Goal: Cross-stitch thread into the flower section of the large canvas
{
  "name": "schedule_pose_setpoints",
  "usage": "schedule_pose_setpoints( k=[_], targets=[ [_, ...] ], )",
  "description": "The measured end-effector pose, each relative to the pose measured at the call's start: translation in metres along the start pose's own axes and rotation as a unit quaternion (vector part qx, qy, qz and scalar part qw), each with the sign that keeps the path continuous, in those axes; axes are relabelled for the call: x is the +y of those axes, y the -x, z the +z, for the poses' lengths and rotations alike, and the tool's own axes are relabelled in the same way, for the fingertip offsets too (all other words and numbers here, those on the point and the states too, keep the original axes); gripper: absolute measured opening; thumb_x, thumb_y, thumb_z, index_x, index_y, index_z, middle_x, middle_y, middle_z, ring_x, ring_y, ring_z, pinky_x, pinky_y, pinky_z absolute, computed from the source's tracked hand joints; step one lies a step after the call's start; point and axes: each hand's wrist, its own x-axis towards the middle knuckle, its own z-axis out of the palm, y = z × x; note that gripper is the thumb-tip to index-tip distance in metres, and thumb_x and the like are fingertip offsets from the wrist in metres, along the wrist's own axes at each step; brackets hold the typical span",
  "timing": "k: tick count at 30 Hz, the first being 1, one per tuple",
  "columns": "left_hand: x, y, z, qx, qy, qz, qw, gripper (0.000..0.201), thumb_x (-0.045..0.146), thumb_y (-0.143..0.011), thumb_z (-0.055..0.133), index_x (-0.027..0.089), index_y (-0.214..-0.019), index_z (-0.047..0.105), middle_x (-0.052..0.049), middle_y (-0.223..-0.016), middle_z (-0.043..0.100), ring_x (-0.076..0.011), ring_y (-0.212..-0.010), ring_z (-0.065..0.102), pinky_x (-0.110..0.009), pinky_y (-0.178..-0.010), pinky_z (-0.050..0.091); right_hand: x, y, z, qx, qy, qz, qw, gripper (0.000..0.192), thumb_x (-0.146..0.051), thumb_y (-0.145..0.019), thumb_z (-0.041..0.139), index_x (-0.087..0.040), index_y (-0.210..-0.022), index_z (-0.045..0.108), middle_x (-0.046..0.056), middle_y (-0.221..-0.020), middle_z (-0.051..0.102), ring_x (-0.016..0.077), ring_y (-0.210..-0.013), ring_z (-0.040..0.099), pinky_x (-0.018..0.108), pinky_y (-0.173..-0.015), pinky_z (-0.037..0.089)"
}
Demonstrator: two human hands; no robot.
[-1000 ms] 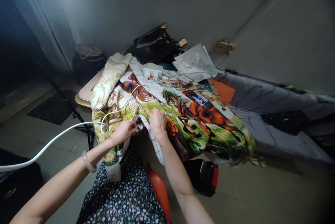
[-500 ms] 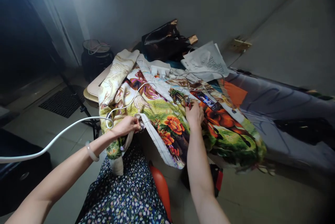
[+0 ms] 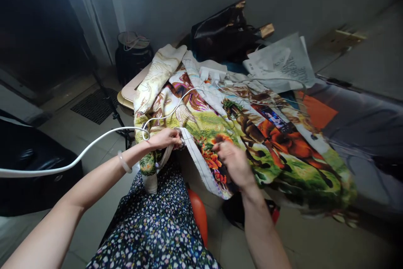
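Embroidered cloth [image 3: 252, 134] lies spread over the tabletop, its near edge hanging toward the lap; the left hand [image 3: 165, 138] is closed, pinching that edge. The right hand [image 3: 233, 162], blurred and loosely curled, hovers above the orange flowers [image 3: 211, 159], its hold unclear; better to keep the edge taut.

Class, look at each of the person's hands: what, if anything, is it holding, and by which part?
The left hand pinches the embroidered cloth at its white near edge. The right hand lies over the cloth's flower patch, blurred; whether it holds anything cannot be told.
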Motion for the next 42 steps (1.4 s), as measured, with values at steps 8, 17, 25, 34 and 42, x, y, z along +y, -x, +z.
schedule_pose_setpoints(
  k=[8, 17, 25, 34, 42],
  targets=[
    [0.004, 0.001, 0.000, -0.013, 0.036, 0.010, 0.999, 0.023, 0.030, -0.080, 0.058, 0.014, -0.064, 0.057, -0.001, -0.060, 0.060, -0.0123, -0.059, 0.054, -0.025, -0.059, 0.041, -0.006, 0.016, 0.075, -0.053, 0.356, 0.005, 0.933, 0.030, -0.044, -0.093, 0.044, -0.022, -0.082, 0.062, 0.005, -0.075, 0.067, 0.0206, -0.067, 0.060, 0.028, -0.055, 0.028],
    [0.001, 0.001, 0.001, 0.008, 0.035, 0.010, 0.999, 0.024, 0.032, -0.077, 0.060, 0.014, -0.063, 0.057, 0.000, -0.059, 0.059, -0.0117, -0.058, 0.053, -0.024, -0.057, 0.040, -0.005, 0.000, 0.075, -0.082, 0.342, -0.003, 0.936, 0.029, -0.044, -0.089, 0.054, -0.021, -0.073, 0.063, 0.002, -0.068, 0.068, 0.0172, -0.061, 0.060, 0.026, -0.055, 0.029],
    [0.007, 0.002, 0.001, 0.014, 0.024, 0.005, 1.000, 0.026, 0.035, -0.076, 0.060, 0.014, -0.061, 0.057, -0.001, -0.058, 0.060, -0.0119, -0.055, 0.051, -0.024, -0.053, 0.037, -0.010, -0.009, 0.082, -0.086, 0.342, -0.012, 0.936, 0.030, -0.043, -0.087, 0.055, -0.019, -0.070, 0.062, 0.002, -0.066, 0.066, 0.0140, -0.056, 0.053, 0.024, -0.054, 0.027],
    [0.001, 0.000, 0.000, 0.028, 0.026, 0.014, 0.999, 0.026, 0.037, -0.075, 0.063, 0.014, -0.064, 0.057, -0.001, -0.061, 0.061, -0.0136, -0.058, 0.054, -0.024, -0.056, 0.040, -0.002, -0.008, 0.077, -0.094, 0.270, -0.050, 0.957, 0.036, -0.043, -0.088, 0.052, -0.018, -0.064, 0.060, -0.001, -0.055, 0.056, 0.0122, -0.052, 0.046, 0.025, -0.053, 0.026],
    [-0.003, 0.002, 0.001, 0.024, 0.034, -0.006, 0.999, 0.026, 0.039, -0.076, 0.062, 0.015, -0.065, 0.058, -0.002, -0.061, 0.063, -0.0149, -0.059, 0.058, -0.026, -0.059, 0.044, 0.014, -0.054, -0.046, 0.255, 0.370, -0.036, 0.893, 0.040, -0.046, -0.083, 0.061, -0.015, -0.108, 0.067, 0.011, -0.085, 0.063, 0.0242, -0.075, 0.054, 0.032, -0.065, 0.038]
  ],
)
